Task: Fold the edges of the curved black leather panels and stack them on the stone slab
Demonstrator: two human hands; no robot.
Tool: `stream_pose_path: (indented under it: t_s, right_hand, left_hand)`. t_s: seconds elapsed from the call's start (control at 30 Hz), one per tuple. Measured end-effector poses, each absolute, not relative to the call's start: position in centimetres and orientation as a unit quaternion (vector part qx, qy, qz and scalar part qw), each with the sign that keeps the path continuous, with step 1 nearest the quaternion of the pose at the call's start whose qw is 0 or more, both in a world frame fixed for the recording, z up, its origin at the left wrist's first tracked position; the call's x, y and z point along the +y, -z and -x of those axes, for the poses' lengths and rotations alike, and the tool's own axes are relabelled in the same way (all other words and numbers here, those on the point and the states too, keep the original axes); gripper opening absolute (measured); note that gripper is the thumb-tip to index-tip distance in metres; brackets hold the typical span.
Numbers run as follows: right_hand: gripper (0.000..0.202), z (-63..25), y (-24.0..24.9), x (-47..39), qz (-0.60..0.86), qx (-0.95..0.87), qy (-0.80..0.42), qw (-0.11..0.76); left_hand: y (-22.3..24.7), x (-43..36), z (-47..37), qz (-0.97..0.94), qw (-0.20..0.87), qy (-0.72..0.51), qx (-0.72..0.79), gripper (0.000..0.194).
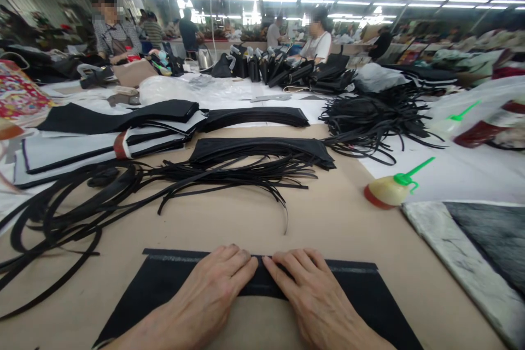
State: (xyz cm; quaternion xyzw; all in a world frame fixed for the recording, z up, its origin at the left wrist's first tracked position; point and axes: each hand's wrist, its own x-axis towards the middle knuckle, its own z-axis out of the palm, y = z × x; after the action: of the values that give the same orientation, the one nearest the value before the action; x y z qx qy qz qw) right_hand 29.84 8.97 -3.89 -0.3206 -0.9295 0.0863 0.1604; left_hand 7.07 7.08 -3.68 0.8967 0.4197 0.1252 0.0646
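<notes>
We press our left hand (223, 279) and right hand (311, 284), fingers bent close together, on the black panel (135, 298) upon the counter (172, 235); the bottle (388, 191) holds reddish liquid.

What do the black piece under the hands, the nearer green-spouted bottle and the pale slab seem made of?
Black piece: leather or a synthetic lookalike, mostly matt, thin and flat.
Bottle: probably translucent plastic, with a dark red layer showing through.
Slab: perhaps marble or other stone, dull, with dark veins on a pale face.
</notes>
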Motion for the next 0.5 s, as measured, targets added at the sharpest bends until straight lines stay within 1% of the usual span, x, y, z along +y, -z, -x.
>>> stream_pose_path:
  t_s: [0.13, 0.23, 0.37, 0.5]
  right_hand:
    - [0.054, -32.1, 3.5, 8.7, 0.356, -0.919, -0.083, 0.151]
    - [0.058, -34.3, 3.4, 8.3, 0.376, -0.914, -0.064, 0.140]
    - [0.062, -37.4, 4.0, 7.7, 0.394, -0.907, -0.001, 0.147]
    - [0.062, -40.2, 4.7, 7.6, 0.397, -0.906, 0.054, 0.138]
  left_hand:
    - [4.2, 6.9, -6.7, -0.904, -0.009, -0.153, 0.399, 0.049]
    - [4.3, 7.0, -6.6, -0.907, -0.049, -0.163, 0.384, 0.056]
    - [4.1, 7.1, -6.9, -0.910, -0.072, -0.160, 0.376, 0.054]
    - [3.9, 7.0, -7.0, -0.912, -0.062, -0.139, 0.380, 0.052]
